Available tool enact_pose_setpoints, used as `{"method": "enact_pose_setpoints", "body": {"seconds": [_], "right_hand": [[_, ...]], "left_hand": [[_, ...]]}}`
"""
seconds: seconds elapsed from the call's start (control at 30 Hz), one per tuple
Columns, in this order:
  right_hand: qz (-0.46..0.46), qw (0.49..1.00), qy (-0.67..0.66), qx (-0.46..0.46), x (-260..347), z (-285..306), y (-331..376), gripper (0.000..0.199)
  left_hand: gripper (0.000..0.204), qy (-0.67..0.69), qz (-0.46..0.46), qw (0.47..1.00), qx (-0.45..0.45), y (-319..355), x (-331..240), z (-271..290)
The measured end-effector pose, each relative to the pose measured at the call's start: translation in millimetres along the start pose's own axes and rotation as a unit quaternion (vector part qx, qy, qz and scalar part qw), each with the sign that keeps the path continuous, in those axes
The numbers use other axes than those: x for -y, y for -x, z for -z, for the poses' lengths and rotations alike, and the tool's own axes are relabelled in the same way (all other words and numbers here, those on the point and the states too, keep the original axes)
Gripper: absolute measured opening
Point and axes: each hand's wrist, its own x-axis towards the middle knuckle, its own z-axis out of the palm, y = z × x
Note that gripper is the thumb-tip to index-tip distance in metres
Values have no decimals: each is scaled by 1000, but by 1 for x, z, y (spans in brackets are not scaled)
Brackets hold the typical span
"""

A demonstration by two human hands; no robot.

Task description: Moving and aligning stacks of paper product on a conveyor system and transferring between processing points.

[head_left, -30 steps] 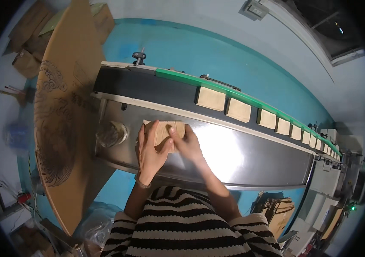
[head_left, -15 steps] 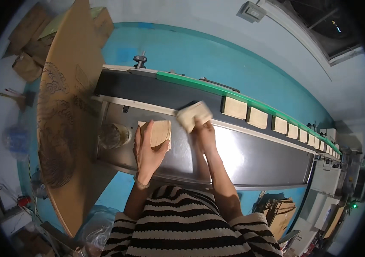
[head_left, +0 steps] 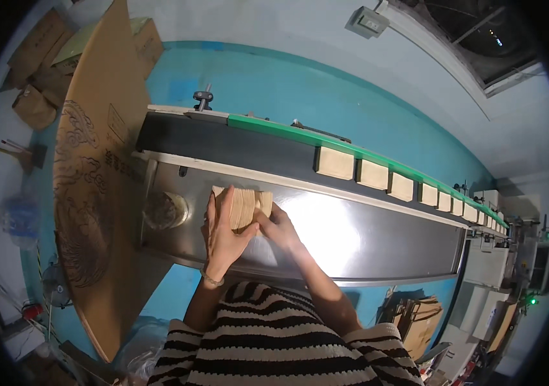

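Note:
A thick stack of thin, cream-tan paper sheets (head_left: 242,207), like napkins, is held on edge above the steel tray (head_left: 390,248). My left hand (head_left: 224,235) is wrapped round its left and near sides, thumb pointing right. At the stack's right end, my right hand (head_left: 279,230) grips a cream paper pack (head_left: 265,201) against the sheets, its fingers partly hidden behind it. Beyond the tray runs a dark conveyor belt (head_left: 223,145), where several similar cream packs (head_left: 335,163) stand in a row along a green guide rail (head_left: 268,126).
A round clear container (head_left: 166,211) sits at the tray's left end. A tall cardboard sheet (head_left: 97,193) stands at the left, close to the belt's end. Flattened cardboard (head_left: 419,321) leans below the tray at right. Machinery (head_left: 535,264) stands at the far right.
My right hand has moved left and nearer with its paper pack, from beside the belt to the stack in my left hand. The view has shifted slightly.

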Motion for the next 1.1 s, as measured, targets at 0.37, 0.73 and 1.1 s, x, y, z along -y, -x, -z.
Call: {"method": "enact_pose_setpoints", "body": {"seconds": [0.37, 0.73, 1.1], "right_hand": [[50, 994, 52, -83, 6, -11, -9, 46], [-36, 999, -18, 8, 1, 2, -6, 38], [55, 994, 58, -79, 14, -14, -9, 51]], "left_hand": [[94, 187, 37, 981, 33, 0, 8, -9], [109, 248, 33, 968, 9, -6, 10, -9], [77, 258, 68, 962, 65, -7, 18, -25]]}}
